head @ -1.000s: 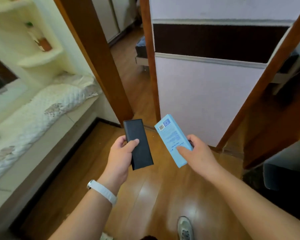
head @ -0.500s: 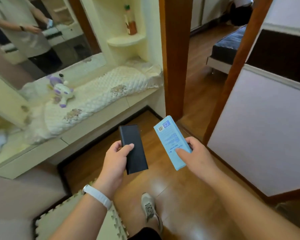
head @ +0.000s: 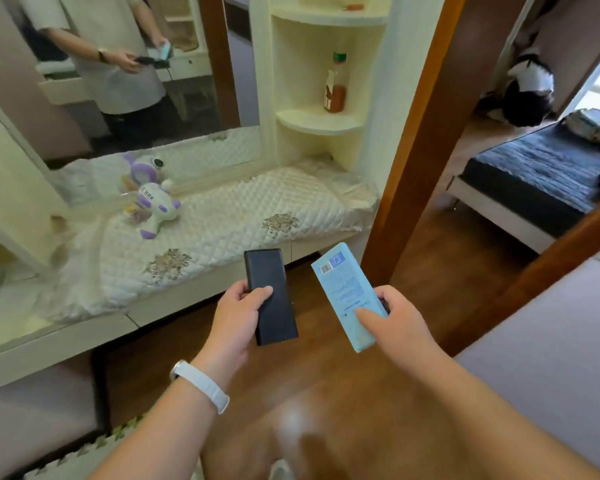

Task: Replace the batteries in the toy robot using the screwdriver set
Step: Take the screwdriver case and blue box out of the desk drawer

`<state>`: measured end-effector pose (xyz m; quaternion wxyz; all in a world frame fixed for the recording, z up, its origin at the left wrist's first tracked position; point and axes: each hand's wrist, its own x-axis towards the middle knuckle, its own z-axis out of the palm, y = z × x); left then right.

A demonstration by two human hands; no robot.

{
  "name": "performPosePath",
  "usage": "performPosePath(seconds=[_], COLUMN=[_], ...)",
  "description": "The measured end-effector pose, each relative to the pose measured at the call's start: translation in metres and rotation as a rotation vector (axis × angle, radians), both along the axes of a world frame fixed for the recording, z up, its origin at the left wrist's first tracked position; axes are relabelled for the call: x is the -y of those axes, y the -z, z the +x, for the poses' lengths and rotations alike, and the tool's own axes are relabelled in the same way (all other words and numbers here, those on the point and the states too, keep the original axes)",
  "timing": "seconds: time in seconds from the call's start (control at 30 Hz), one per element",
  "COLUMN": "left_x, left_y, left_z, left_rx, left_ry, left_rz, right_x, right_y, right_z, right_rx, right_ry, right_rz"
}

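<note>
Quilted padding covers the desk from 9 to 12 o'clock, and the purple-and-white toy robot lies on it at 10 o'clock. The left hand grips a black case, thumb across its face, and at its 3 o'clock the right hand holds a light-blue box, thumb pressed on top; the 2 items do not touch.

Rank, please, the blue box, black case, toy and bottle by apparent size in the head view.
1. Blue box and black case, nearly alike.
2. Toy.
3. Bottle.
The held pair is nearer, so true sizes are unsure.
</note>
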<state>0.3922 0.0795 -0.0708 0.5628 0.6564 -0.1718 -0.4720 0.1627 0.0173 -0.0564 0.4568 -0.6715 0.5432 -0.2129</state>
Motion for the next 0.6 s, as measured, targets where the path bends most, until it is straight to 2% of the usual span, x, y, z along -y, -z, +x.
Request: performPosePath(seconds=[0.3, 0.6], left_x=[0.051, 0.133], left_y=[0.024, 0.025], left_z=[0.058, 0.095], left_rx=[-0.051, -0.037], left_ry=[-0.114, -0.345], left_rz=[0.067, 0.130], right_x=[0.074, 0.206], right_y=[0.023, 0.049], right_z=[0.061, 0.126], right_rx=[-0.071, 0.008], right_ry=[-0.071, -0.234], right_rz=[0.037, 0.144])
